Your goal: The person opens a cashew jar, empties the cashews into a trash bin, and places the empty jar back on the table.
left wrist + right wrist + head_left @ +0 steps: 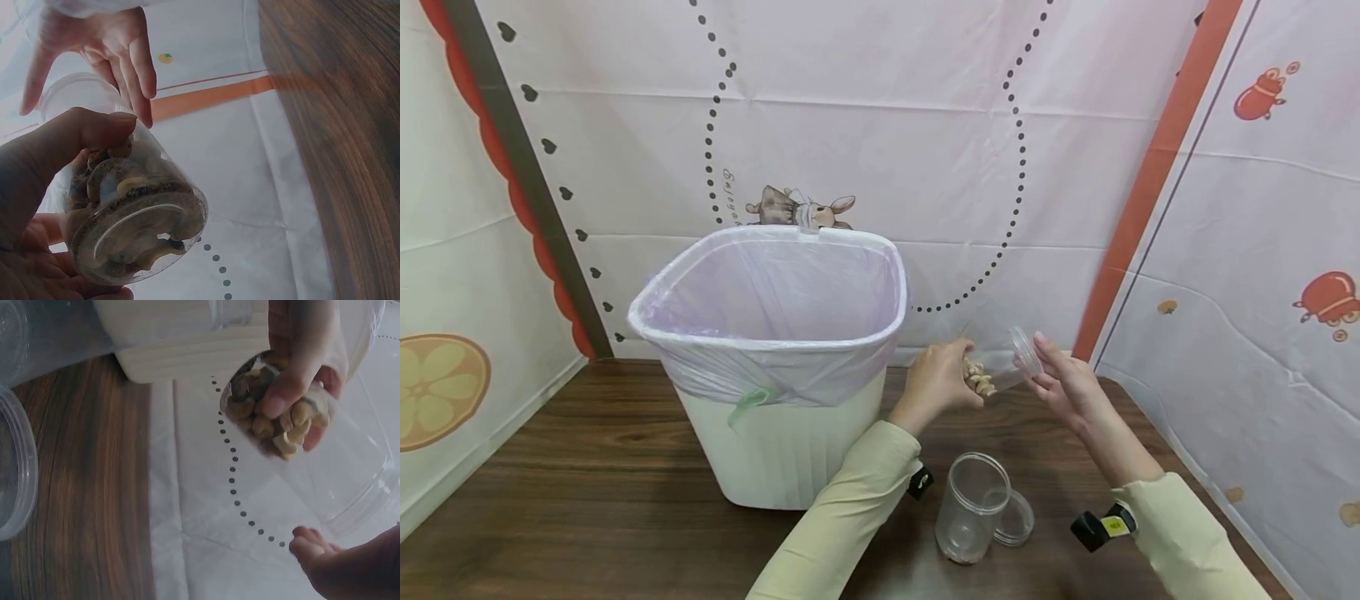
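My left hand grips a clear plastic jar near its base. The jar is tipped on its side, its mouth pointing right, toward my right hand. Cashews lie gathered in the base end, where the left thumb presses on the wall. With fingers extended, my right hand is at the jar's rim; the left wrist view shows those fingers spread just behind the mouth. A second clear jar stands upright and uncovered on the table below the hands, and a clear round lid lies beside it.
A tall white bin with a translucent purple liner stands left of the hands on the dark wood table. Its rim rises above the hands. Printed cloth walls enclose the back and both sides.
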Demonstrator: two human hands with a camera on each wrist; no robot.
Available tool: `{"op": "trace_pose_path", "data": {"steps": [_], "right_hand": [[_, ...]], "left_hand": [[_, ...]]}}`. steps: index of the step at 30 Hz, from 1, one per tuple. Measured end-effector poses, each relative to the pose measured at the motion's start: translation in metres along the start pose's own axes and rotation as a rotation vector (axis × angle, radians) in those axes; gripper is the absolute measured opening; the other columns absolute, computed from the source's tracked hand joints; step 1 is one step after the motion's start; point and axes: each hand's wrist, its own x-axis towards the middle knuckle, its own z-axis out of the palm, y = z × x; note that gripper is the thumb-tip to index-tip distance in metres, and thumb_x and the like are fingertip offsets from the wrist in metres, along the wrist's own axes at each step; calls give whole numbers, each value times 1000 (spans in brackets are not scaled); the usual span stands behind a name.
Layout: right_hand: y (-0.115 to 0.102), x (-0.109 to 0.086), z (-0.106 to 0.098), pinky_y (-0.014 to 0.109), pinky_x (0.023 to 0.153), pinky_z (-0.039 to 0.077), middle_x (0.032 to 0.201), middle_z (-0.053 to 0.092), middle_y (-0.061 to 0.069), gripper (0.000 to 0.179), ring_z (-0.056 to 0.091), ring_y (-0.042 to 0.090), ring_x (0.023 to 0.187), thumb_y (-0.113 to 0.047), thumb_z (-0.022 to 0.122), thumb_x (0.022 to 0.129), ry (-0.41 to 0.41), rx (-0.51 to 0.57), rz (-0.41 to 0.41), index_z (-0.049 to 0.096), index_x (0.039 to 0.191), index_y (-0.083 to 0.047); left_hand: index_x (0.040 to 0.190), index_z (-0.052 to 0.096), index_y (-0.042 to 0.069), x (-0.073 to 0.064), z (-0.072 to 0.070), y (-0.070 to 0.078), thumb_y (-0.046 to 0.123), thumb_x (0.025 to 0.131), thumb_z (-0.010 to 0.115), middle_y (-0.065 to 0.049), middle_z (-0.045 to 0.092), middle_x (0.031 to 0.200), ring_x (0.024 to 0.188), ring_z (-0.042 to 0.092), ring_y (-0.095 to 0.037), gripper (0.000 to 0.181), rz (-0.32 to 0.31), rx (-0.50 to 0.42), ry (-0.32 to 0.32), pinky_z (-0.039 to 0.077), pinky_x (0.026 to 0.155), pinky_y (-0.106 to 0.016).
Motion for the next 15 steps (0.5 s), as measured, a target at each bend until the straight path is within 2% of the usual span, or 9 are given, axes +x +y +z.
{"op": "trace_pose_path", "data": {"steps": [5, 7, 12, 15], "right_hand": [[2, -3, 9, 20, 85, 46, 90, 59, -1, 35, 62, 8, 83, -23, 61, 85, 37, 25, 4, 42, 104, -1], [3, -4, 12, 20, 85, 46, 91, 59, -1, 28, 63, 8, 82, -21, 63, 84, 60, 33, 1, 48, 97, -1], [3, -5, 17, 18, 80, 47, 86, 62, -6, 13, 63, 7, 83, -20, 65, 83, 94, -64, -31, 59, 80, -9], [4, -6, 17, 18, 79, 46, 85, 62, -8, 14, 62, 5, 86, -20, 65, 83, 101, -118, -38, 57, 83, -9]], "left_hand": [[116, 58, 20, 0, 2, -2, 31, 49, 85, -2, 65, 94, 87, 60, -18, 73, 9, 17, 31, 47, 71, -28], [115, 58, 19, 0, 3, -2, 31, 49, 85, -2, 65, 93, 86, 60, -18, 73, 16, 22, 42, 47, 71, -28], [115, 58, 20, 0, 5, -3, 32, 47, 87, -2, 65, 93, 85, 60, -19, 74, 26, 34, 55, 47, 70, -28], [115, 58, 20, 0, 5, -3, 32, 47, 87, -2, 64, 94, 86, 60, -19, 74, 26, 39, 51, 47, 71, -27]]}}
